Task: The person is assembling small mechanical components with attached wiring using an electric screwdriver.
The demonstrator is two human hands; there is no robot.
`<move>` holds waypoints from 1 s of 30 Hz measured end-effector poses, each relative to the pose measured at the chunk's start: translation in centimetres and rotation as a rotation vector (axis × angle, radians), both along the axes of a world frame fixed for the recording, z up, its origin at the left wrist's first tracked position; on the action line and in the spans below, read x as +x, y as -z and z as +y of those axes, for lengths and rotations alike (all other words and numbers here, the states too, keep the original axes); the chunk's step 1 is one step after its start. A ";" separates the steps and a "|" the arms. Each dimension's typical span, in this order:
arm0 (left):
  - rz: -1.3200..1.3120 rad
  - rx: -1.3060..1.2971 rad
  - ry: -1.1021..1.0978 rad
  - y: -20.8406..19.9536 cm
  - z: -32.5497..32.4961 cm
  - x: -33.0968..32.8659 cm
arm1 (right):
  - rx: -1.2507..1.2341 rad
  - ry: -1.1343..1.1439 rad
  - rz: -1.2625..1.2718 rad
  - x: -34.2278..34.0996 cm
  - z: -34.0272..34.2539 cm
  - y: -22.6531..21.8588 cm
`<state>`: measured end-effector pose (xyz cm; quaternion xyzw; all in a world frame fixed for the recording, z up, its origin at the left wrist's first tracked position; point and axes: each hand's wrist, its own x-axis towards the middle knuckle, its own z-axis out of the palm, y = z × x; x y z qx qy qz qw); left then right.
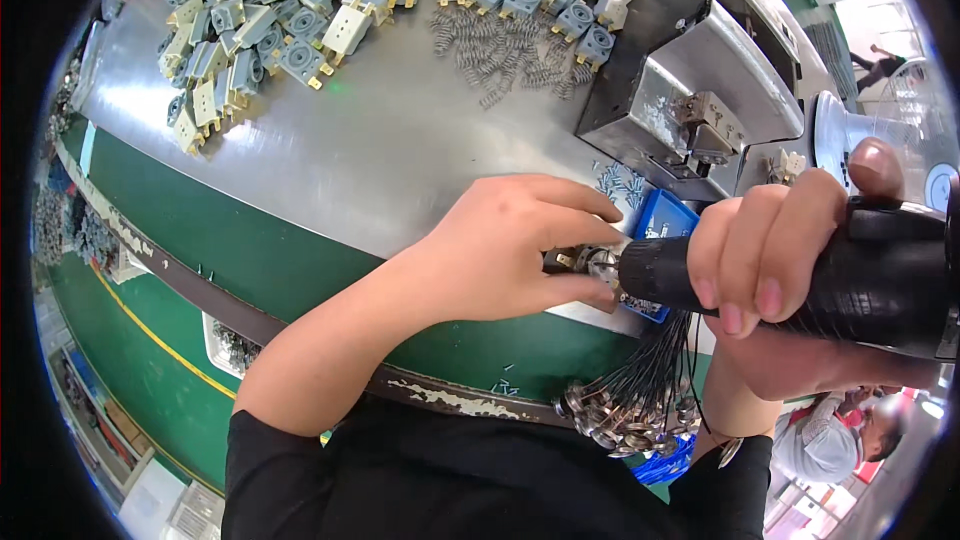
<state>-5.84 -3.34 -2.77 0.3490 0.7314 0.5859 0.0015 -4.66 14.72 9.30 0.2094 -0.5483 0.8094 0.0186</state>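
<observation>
Head view. The left hand (505, 250) is closed, its fingertips pinching a small metal part (585, 262) at the edge of the steel worktop (400, 150); the part is mostly hidden by the fingers, so its shape cannot be told. The right hand (775, 250) is wrapped tight around a black power screwdriver (850, 275), thumb up on top, with the tool's nose touching the part just beyond the left fingertips. Behind the tool's nose, between the two hands, lies a small blue tray (665, 217). Below the right hand hangs a bundle of thin black wires with metal terminals (635, 410) (the terminals bunch at the lower end). Well beyond the left hand lies a heap of grey and cream plastic sockets (290, 20), with loose coil springs (505, 55) just to their right. Above the right hand stands a metal fixture (700, 90)
</observation>
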 end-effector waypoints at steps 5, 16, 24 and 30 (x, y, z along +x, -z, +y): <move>-0.103 -0.106 0.070 0.1 -0.3 -0.2 | 0.013 -0.016 -0.027 -0.3 -0.3 0.0; -0.044 -0.135 0.088 0.2 -0.2 -0.2 | 0.062 -0.070 0.021 -0.8 -0.7 0.3; 0.003 -0.149 0.049 0.5 -0.5 -0.1 | 0.087 -0.135 0.103 -1.1 -0.5 1.3; 0.017 -0.128 0.049 0.7 -0.2 -0.2 | 0.106 -0.176 0.173 -1.2 -0.2 1.9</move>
